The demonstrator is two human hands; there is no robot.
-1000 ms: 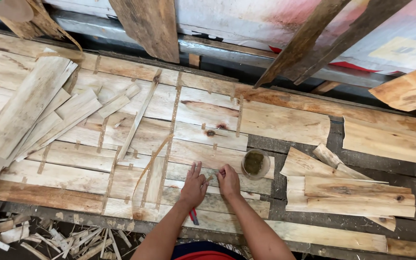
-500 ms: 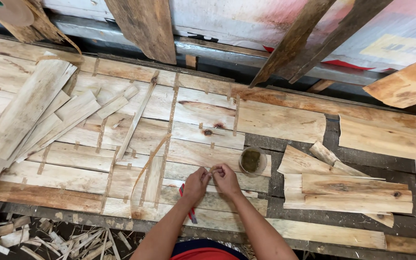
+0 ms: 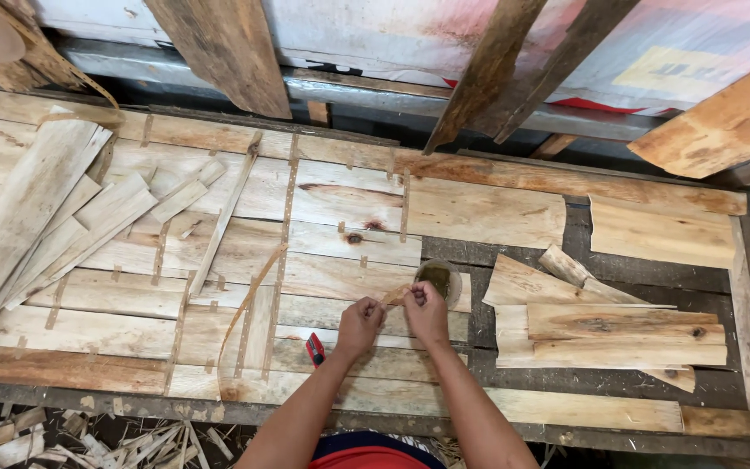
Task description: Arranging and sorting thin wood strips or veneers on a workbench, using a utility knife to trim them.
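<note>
My left hand [image 3: 359, 323] and my right hand [image 3: 425, 310] are close together over the joined veneer sheets [image 3: 219, 260] on the workbench. Both pinch a short strip of brown paper tape [image 3: 395, 296] stretched between their fingertips. Just beyond my right hand sits a small round tape roll [image 3: 441, 275]. A red-handled cutter [image 3: 314, 349] lies on the wood under my left wrist. A long curled strip of tape [image 3: 249, 304] arcs over the sheets to the left of my hands.
Loose veneer pieces [image 3: 605, 326] are stacked at the right, with another sheet [image 3: 661, 230] beyond. Long strips [image 3: 36, 217] are piled at the left. Planks [image 3: 227, 52] lean against the back wall. Wood scraps [image 3: 71, 439] litter the floor below the bench edge.
My hands lifted off the veneer, where they lay flat, and came together. They now hold a short piece of tape between them near the roll.
</note>
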